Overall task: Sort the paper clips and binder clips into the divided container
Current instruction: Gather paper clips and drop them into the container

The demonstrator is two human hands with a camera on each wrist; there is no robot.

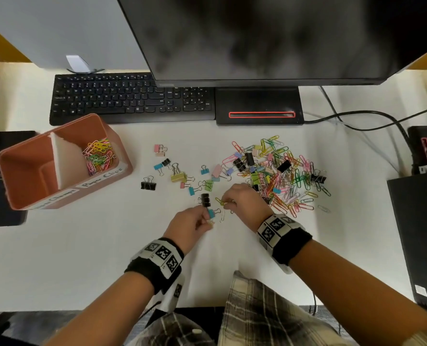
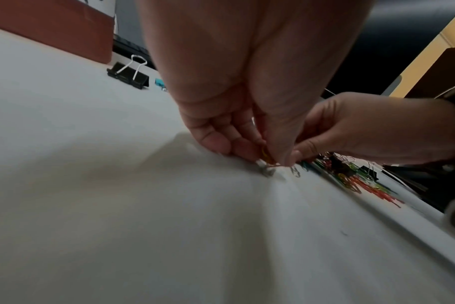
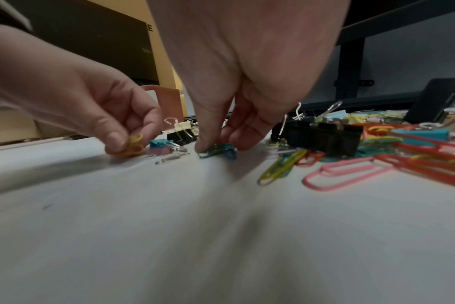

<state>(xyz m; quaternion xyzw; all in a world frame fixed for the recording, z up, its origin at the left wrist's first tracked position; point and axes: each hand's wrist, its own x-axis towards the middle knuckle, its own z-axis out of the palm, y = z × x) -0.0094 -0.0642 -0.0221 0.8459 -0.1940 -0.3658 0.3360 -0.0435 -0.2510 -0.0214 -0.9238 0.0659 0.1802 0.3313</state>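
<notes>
Two jobs are still mixed up in front of you, so work slowly. Far on your left stands the brown plastic divided container [image 1: 65,161]. Its right part already has a heap of coloured wire paper clips [image 1: 98,156], and its left part looks bare. Next come the loose little binder clips [image 1: 172,171], lying apart on the white tabletop [image 1: 82,245].

Your left hand [image 1: 191,227] is low over the tabletop. Its fingers [image 3: 114,139] are curled and pinch some yellow paper clips [image 3: 134,144]. A small teal binder clip [image 1: 211,213] lies right beside them. Your right hand [image 1: 244,201] is just beside your left. Its fingers [image 3: 204,142] are bent down onto a green paper clip [image 3: 213,151], and seem to be picking it up. A black binder clip [image 1: 205,199] lies between your two hands.

To do this step well, pinch only the thin wire ones and lift straight up, so no binder clip hooks on. Check each hand before you carry it over. Drop them in the right part, with the other paper clips.

The big pile of clips [image 1: 274,173] on your right still waits.
</notes>
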